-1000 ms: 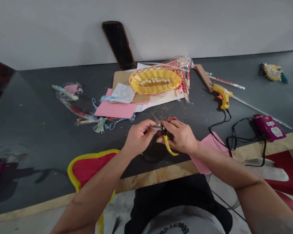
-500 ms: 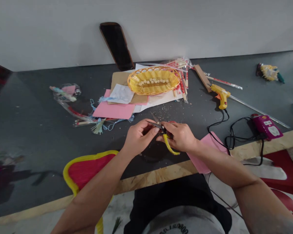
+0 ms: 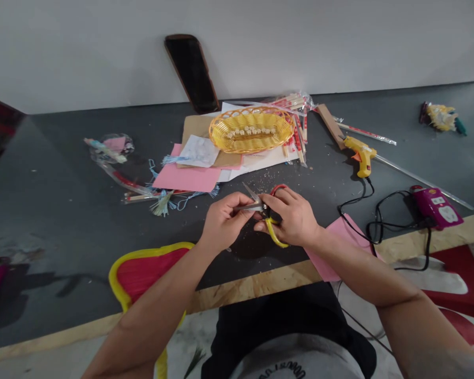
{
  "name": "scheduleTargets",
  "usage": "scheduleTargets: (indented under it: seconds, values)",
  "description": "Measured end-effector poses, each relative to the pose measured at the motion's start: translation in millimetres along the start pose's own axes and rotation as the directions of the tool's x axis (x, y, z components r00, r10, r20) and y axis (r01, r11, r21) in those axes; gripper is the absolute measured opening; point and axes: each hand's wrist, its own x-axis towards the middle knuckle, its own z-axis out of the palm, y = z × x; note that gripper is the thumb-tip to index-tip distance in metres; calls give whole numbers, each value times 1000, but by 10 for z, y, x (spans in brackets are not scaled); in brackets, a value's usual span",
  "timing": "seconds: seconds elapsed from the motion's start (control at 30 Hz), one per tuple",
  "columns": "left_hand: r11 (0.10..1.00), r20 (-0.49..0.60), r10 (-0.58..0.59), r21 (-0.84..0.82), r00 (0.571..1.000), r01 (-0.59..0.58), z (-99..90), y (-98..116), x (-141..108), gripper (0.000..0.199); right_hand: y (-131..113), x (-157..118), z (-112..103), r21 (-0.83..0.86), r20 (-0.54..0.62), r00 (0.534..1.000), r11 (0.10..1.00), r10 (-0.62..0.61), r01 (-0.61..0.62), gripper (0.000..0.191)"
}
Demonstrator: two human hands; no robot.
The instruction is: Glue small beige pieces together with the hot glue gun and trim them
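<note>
My right hand (image 3: 296,218) grips a pair of scissors (image 3: 275,237) with yellow and red handles, above the dark tabletop. Its blades are parted and point left. One blade lies against the fingers of my left hand (image 3: 226,220), which is closed in a pinch. Whatever those fingertips pinch is too small or too covered to make out. Pale crumbs (image 3: 266,181) are scattered on the table just beyond the scissors. Further back stands a yellow woven basket (image 3: 253,117) with small light-coloured pieces lying in a row inside.
Pink paper (image 3: 185,179), tassels (image 3: 164,204) and wrapped chopsticks (image 3: 300,137) lie around the basket. A phone (image 3: 192,73) leans on the wall. At right are a yellow glue gun (image 3: 361,156), its black cord and a purple power strip (image 3: 438,207). A red-and-yellow chair back (image 3: 152,271) stands at the table's front edge.
The scissors have turned in my right hand: the blades are spread wider and the red handle shows more. My left hand keeps its pinch. The whole view has shifted slightly.
</note>
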Motion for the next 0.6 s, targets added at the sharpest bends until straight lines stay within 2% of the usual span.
scheduleTargets:
  seconds: [0.27, 0.47, 0.6]
  values:
    - [1000, 55, -11, -21, 998, 12, -15, 13, 16, 10, 12, -24, 37, 23, 49, 999, 1000, 1, -2, 67]
    - [1000, -4, -3, -20, 1000, 3, 28, 20, -6, 9, -18, -61, 31, -65, 81, 996, 998, 30, -25, 61]
    - [1000, -32, 19, 20, 999, -19, 40, 18, -17, 11, -29, -56, 4, 0, 96, 995, 1000, 15, -15, 58]
